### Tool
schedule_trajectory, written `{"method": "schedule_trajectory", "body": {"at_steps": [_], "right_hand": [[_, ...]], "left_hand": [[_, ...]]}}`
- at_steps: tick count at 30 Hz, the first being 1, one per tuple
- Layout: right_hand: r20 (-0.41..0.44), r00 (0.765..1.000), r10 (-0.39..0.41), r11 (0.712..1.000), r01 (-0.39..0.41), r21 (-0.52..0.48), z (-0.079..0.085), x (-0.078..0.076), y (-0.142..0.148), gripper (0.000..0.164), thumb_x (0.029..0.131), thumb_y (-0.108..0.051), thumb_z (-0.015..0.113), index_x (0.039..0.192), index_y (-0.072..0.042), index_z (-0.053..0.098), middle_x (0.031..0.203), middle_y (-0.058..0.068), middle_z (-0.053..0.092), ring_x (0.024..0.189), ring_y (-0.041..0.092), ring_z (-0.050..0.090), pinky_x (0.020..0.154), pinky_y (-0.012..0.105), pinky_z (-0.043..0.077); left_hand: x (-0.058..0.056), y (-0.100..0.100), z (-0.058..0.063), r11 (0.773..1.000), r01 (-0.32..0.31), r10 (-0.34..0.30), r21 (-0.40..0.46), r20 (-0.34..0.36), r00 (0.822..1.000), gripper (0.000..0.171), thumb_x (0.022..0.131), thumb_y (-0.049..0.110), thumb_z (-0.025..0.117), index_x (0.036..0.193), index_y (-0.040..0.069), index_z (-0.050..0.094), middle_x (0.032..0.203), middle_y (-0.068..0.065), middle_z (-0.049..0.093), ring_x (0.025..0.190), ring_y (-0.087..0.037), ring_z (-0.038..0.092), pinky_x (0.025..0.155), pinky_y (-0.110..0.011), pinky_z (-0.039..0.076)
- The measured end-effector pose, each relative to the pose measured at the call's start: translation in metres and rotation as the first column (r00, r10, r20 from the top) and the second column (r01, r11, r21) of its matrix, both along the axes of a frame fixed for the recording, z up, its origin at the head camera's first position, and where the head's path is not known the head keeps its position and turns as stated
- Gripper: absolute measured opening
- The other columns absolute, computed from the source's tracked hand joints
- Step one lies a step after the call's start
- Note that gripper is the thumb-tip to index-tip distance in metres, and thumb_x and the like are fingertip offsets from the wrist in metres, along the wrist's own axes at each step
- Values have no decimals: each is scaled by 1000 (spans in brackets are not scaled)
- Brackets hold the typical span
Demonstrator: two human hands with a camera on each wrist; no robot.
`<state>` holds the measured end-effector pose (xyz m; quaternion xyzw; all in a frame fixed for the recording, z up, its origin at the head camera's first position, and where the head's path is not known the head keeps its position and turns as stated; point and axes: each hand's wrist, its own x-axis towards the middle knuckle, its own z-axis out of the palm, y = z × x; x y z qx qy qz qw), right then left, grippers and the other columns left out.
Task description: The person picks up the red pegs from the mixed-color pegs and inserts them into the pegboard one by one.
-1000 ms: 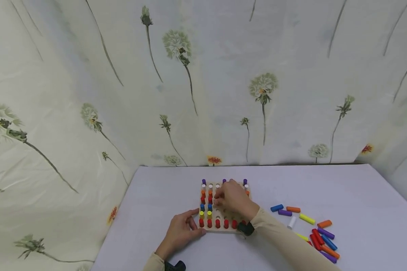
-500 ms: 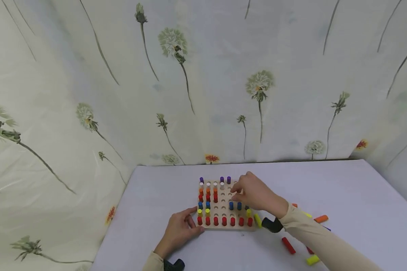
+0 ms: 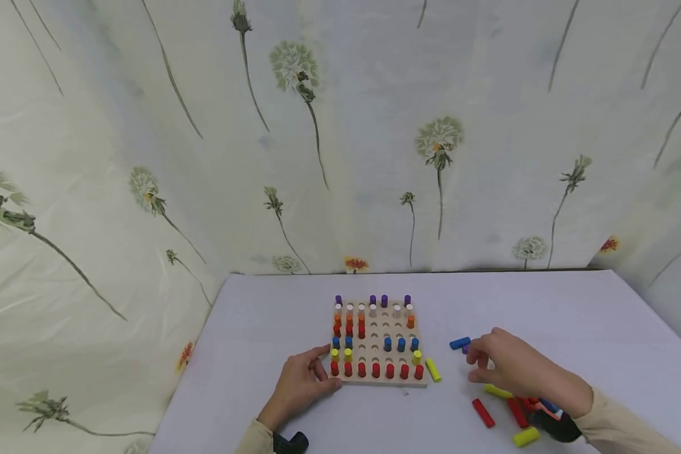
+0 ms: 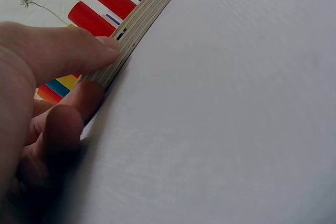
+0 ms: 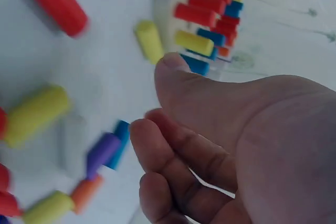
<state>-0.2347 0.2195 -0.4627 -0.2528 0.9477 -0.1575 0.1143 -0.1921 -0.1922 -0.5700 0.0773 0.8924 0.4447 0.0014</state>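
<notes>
Swung parted, seemingly empty right hand (image 3: 505,362) from still part-filled pegboard (image 3: 368,342), pinched by left hand (image 3: 302,383), over to loose pegs (image 3: 483,413).

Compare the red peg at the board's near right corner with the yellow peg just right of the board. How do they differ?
The red peg stands upright, while the yellow peg lies on its side. The red peg is set in the board; the yellow peg rests on the table. Both are plain, solid-coloured cylinders.
</notes>
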Motion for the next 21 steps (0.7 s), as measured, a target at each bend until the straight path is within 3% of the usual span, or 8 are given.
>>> {"method": "schedule_trajectory", "body": {"at_steps": [5,11,17,21], "right_hand": [[99,988,-115,993,114,20,-26,21,8,31,85,-38,88,98,-21,67,76,-6,55,72,9,47,63,26,41],[128,968,-217,975,211,64,-50,35,-1,33,81,-46,89,96,-24,68,75,-3,53,75,14,49,62,25,42],[124,965,-229,973,227,32,-56,38,-4,21,85,-32,89,94,-24,71,75,-3,54,75,13,51,65,24,46],[141,975,-174,974,192,-124,-51,36,12,8,95,-19,79,101,-22,75,79,-8,61,72,8,52,64,23,47]], "left_hand": [[-1,0,1,1000,0,0,-3,7,1000,70,84,36,90,142,3,66,72,11,65,60,-4,52,54,-20,38],[0,0,1,1000,-6,6,4,32,999,71,84,36,90,143,5,66,72,10,65,59,-4,52,54,-20,38],[0,1,2,1000,4,-4,-14,2,1000,71,84,37,89,142,3,65,70,10,64,59,-4,52,55,-20,37],[-1,0,1,1000,6,-6,-28,-6,1000,71,85,37,89,143,3,65,70,11,64,59,-3,51,55,-20,37]]}}
